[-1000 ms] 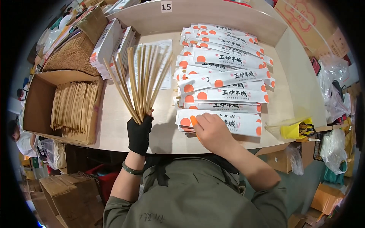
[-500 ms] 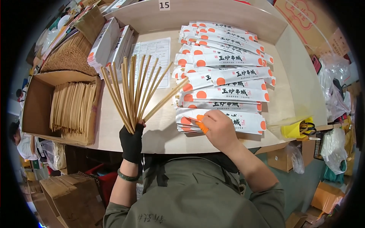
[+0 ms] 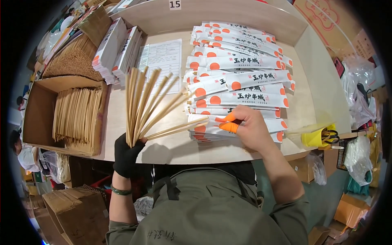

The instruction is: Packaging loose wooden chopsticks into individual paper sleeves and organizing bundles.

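1. Clutching wooden sticks (image 3: pixel 141 102), fanned at ten o'clock, in the closed, black-gloved left hand (image 3: pixel 128 157) at eight!
2. Pinching a white paper sleeve (image 3: pixel 213 123) in the orange-tipped right hand (image 3: pixel 253 128), three o'clock.
3. Pointing one pair (image 3: pixel 175 129) toward three, right up to that sleeve; can't tell whether inside!
4. Facing piled sleeves (image 3: pixel 253 62) at one.

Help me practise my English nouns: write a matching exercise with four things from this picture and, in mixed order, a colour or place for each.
Things:
1. Glove
2. Finger covers
3. Sticks
4. Sleeves

Colours and places:
A. Fanned out in the left hand
B. White with orange dots
C. Orange, on the right hand
D. Black

Pairs: 1-D, 2-C, 3-A, 4-B
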`<state>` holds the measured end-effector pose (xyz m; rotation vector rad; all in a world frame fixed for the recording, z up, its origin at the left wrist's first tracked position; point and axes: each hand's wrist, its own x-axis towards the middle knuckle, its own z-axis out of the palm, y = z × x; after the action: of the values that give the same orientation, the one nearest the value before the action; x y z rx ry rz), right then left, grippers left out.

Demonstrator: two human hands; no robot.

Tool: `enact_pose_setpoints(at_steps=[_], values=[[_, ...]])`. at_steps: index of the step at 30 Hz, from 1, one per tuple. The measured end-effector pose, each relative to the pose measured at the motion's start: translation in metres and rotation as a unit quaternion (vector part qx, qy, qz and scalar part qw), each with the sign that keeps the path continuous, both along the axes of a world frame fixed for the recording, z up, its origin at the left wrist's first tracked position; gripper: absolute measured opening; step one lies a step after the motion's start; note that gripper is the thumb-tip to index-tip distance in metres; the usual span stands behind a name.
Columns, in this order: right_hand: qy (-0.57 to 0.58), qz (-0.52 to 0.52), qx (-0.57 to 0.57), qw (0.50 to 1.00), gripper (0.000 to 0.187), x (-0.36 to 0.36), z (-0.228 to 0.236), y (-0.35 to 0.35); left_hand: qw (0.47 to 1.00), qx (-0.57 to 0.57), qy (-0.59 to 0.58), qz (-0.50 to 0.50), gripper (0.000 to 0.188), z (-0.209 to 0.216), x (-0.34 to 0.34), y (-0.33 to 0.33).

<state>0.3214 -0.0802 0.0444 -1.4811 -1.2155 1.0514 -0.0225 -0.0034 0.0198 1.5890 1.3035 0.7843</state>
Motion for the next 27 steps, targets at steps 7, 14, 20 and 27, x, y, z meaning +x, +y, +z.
enact_pose_setpoints(at_steps=[7, 14, 20, 27], values=[[-0.452, 0.110, 0.324, 0.824, 0.012, -0.071, 0.013, 0.015, 0.952, -0.025, -0.300, -0.052, 0.015, -0.008, 0.078, -0.010], [-0.424, 0.041, 0.316, 0.848, 0.026, -0.022, 0.007, 0.027, 0.966, 0.175, -0.032, 0.189, 0.018, -0.068, 0.056, 0.021], [-0.501, 0.095, 0.305, 0.804, 0.022, -0.034, -0.044, -0.005, 0.980, 0.158, 0.013, 0.120, 0.013, -0.071, 0.027, 0.021], [-0.397, -0.024, 0.298, 0.867, 0.019, -0.037, -0.049, -0.012, 0.985, 0.042, -0.082, 0.148, 0.018, -0.033, 0.036, -0.001]])
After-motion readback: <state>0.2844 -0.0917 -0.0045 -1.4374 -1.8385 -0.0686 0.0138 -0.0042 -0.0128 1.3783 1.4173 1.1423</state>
